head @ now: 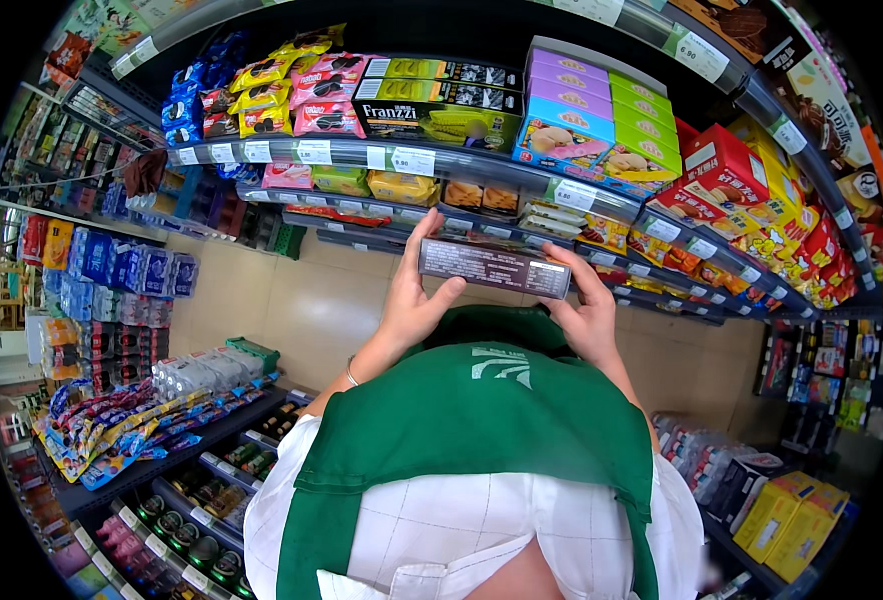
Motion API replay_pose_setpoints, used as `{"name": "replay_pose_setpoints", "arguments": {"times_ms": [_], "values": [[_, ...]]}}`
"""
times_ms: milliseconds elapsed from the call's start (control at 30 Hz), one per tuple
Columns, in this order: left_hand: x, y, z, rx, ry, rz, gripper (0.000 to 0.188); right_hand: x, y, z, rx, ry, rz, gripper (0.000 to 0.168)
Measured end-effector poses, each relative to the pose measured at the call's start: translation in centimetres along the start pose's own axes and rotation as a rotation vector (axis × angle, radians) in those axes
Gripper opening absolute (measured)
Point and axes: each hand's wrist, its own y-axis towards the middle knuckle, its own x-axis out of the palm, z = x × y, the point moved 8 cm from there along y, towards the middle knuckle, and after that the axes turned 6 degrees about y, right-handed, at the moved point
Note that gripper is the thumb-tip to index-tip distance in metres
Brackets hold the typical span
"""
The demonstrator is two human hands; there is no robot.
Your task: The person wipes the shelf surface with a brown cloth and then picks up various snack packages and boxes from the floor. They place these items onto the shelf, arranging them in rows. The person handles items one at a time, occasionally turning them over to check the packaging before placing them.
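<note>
A dark snack box (494, 267) with printed small text on its near side is held level in front of the green apron (479, 420). My left hand (420, 289) grips its left end, thumb on the near edge and fingers up along the side. At the right end, my right hand (582, 300) holds the box between thumb and fingers. Beyond the hands, a shelf carries black and green Franzzi biscuit boxes (434, 120), pink nabati packets (329, 112) and a stack of purple boxes (567, 86).
Red snack boxes (723, 169) fill the curved shelf at the right. Wrapped drink bottles (123, 262) are stacked at the left, above long colourful snack packs (126, 427). Yellow cartons (786, 525) stand at the lower right. Tiled floor (306, 292) shows between the shelves and the person.
</note>
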Motion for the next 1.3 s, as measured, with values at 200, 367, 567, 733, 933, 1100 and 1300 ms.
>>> {"name": "replay_pose_setpoints", "arguments": {"times_ms": [200, 367, 567, 733, 933, 1100, 1300], "values": [[-0.8, -0.1, -0.1, -0.008, 0.022, 0.003, 0.073, 0.5, 0.1, 0.5, 0.033, 0.036, 0.03, 0.056], [-1.9, -0.4, -0.2, 0.006, 0.035, 0.059, 0.068, 1.0, 0.3, 0.5, 0.057, 0.07, 0.08, 0.054], [-3.3, -0.7, 0.5, 0.038, 0.089, 0.106, 0.067, 2.3, 0.8, 1.3, 0.115, 0.121, 0.056, 0.056], [-4.3, -1.2, 0.9, 0.066, 0.096, 0.119, 0.068, 3.5, 1.4, 0.9, 0.059, 0.153, 0.008, 0.055], [-4.9, -1.4, 0.7, 0.089, 0.132, 0.061, 0.074, 4.2, 2.0, 0.4, 0.057, 0.121, -0.025, 0.055], [-5.1, -1.6, 0.6, 0.072, 0.156, 0.077, 0.074, 4.5, 2.2, 0.7, 0.062, 0.133, -0.042, 0.054], [-5.0, -1.9, -0.2, 0.032, 0.09, 0.118, 0.075, 4.3, 2.1, 0.7, 0.034, 0.118, -0.027, 0.054]]}}
